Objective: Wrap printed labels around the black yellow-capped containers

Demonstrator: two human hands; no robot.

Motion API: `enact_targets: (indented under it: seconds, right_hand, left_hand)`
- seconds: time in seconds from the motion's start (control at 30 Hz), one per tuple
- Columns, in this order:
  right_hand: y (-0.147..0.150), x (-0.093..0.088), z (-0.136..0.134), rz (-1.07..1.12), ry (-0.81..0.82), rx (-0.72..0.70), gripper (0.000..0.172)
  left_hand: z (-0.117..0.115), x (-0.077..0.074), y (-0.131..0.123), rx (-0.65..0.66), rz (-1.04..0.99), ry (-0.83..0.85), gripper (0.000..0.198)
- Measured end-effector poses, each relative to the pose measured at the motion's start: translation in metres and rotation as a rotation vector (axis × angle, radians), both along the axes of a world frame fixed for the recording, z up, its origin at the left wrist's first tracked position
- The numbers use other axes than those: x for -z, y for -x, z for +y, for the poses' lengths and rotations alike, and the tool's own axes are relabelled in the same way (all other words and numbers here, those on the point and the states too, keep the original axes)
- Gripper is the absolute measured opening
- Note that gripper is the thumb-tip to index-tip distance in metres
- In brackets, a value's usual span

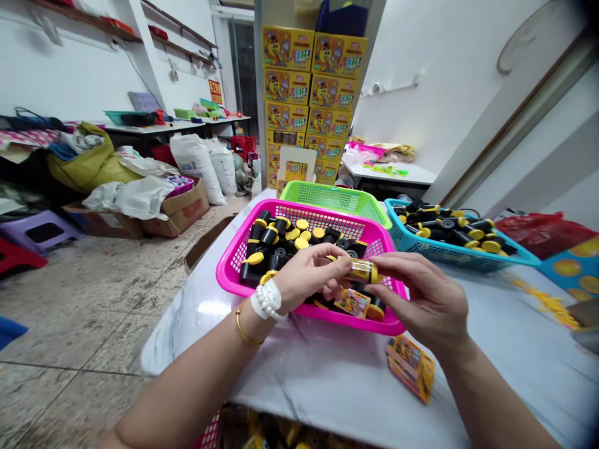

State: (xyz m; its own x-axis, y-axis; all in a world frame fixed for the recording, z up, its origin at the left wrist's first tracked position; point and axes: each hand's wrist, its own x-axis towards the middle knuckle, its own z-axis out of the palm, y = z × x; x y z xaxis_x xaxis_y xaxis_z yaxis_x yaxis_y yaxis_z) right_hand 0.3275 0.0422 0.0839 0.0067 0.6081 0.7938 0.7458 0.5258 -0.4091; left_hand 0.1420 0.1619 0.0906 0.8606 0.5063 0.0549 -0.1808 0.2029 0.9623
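Above the pink basket [229,262], a small clear tube with a yellow end [362,270] lies nearly level between my two hands. My left hand [311,274] pinches its left end with thumb and fingers. The yellow end is gripped between the thumb and fingers of my right hand [421,296]. Just under the tube is a colourful printed card [354,303]; whether my left fingers touch it, I cannot tell. Several black cups with yellow lids [270,235] fill the basket, partly hidden by my hands. A stack of printed cards [410,366] rests on the table below my right hand.
A green basket [334,199] stands behind the pink one. To the right, a blue basket [461,249] holds more black and yellow cups. Yellow printed boxes [287,84] are stacked at the back. Small yellow pieces [547,302] lie on the marble-patterned table [355,386].
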Motion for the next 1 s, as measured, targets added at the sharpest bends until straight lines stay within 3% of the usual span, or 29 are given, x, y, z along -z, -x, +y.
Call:
enact_targets:
  seconds: [0.17,0.37,0.43,0.5,0.6,0.7,0.87,1.0]
  right_hand:
    - [-0.001,0.002,-0.001,0.058,-0.001,0.035,0.044]
    - [0.02,0.001,0.001,0.605,0.285,0.012,0.023]
    - [0.022,-0.001,0.003,0.743,0.397,-0.025,0.025]
    - [0.018,-0.004,0.005,0.815,0.498,-0.118,0.029]
    - [0.003,-0.008,0.006,0.788,0.58,-0.276,0.034]
    - [-0.01,-0.009,0.007,0.641,0.564,-0.348,0.048]
    - [-0.011,0.0,0.009,0.489,0.296,-0.326,0.016]
    - [-0.005,0.003,0.008,0.42,0.246,-0.263,0.019]
  left_hand:
    - [-0.002,0.0,-0.002,-0.043,-0.089,-0.111,0.034]
    - [-0.014,0.004,-0.004,-0.262,-0.086,-0.462,0.03]
    - [-0.016,0.003,-0.004,-0.282,-0.091,-0.474,0.03]
    - [-0.017,0.001,-0.005,-0.205,-0.089,-0.359,0.031]
    - [-0.018,0.0,-0.007,-0.135,-0.016,-0.164,0.044]
    - [-0.018,0.001,-0.009,-0.137,0.067,-0.127,0.054]
    - [-0.016,-0.001,-0.007,0.019,0.03,-0.069,0.056]
    - [-0.014,-0.004,-0.004,0.012,0.036,-0.068,0.055]
